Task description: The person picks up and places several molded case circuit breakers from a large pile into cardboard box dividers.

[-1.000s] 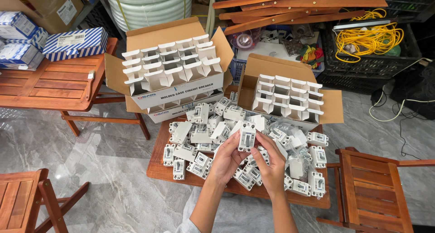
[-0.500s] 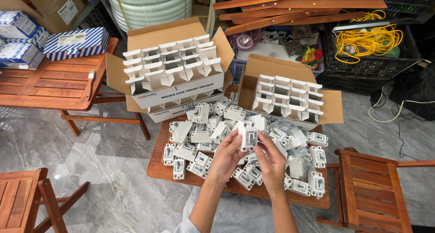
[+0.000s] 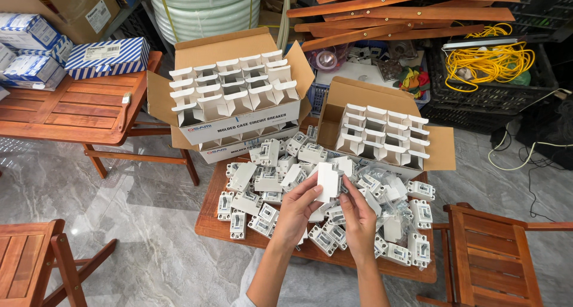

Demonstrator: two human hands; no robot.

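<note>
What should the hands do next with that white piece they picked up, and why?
Probably slip the white breaker into an empty slot of the nearer carton. Both the left hand and the right hand hold it up above the loose pile, and the carton's white sleeves just behind stand open at the top, so it looks like a short reach forward.
</note>
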